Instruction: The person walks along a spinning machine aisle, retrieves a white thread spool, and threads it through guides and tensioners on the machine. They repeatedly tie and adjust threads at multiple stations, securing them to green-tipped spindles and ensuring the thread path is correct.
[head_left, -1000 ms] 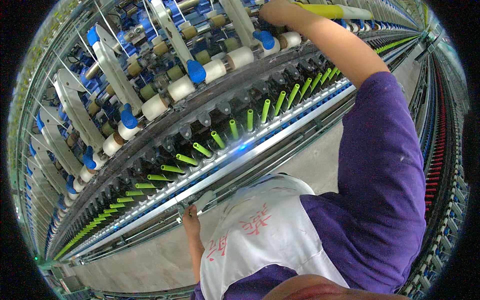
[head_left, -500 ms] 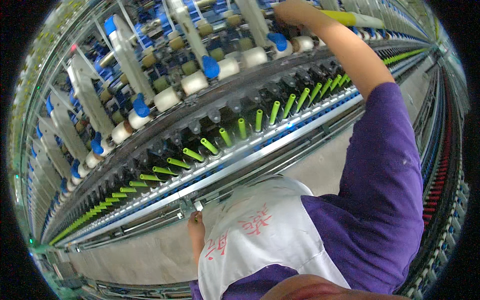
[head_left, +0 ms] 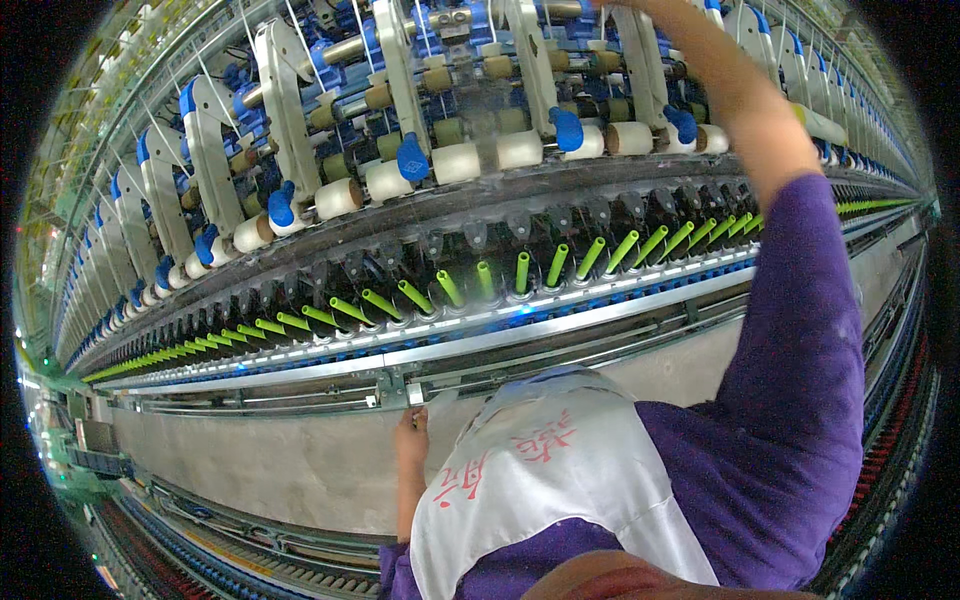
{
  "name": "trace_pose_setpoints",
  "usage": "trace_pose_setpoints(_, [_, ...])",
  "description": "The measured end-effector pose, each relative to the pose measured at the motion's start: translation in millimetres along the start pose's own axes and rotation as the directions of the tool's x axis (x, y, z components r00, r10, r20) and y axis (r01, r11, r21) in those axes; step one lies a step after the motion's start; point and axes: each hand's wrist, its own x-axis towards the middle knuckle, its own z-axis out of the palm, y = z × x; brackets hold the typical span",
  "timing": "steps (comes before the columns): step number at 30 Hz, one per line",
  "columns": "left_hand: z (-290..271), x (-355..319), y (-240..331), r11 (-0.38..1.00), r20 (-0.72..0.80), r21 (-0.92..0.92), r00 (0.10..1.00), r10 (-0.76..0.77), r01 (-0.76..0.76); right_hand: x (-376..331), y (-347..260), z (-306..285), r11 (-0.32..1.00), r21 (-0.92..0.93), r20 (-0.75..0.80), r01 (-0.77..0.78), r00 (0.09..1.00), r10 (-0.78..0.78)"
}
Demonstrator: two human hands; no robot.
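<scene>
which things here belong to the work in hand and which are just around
Likely in the work:
left hand, beside a small whitish square piece
right forearm, raised across grey upright arms with blue tips; right hand out of frame

Likely just around:
slim lime-green tubes, in a row
dark red slender pieces, lower right

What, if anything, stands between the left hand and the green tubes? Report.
In this view, a long silver rail runs between the left hand and the green tubes; a small white block shows just above the hand.
</scene>
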Motion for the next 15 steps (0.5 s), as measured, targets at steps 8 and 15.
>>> trace_pose_setpoints(8, [5.5,-27.8,-47.1,0.985,0.002,-0.023,0.985,-0.174,0.174,56.8,0.6,80.5,0.981,0.182,0.099,-0.07,0.994,0.052])
trace_pose_setpoints(15, [7.0,-25.3,-52.9,0.984,0.046,-0.032,0.984,-0.171,0.173,24.3,-5.3,61.0,0.947,0.242,0.318,-0.209,0.94,0.126])
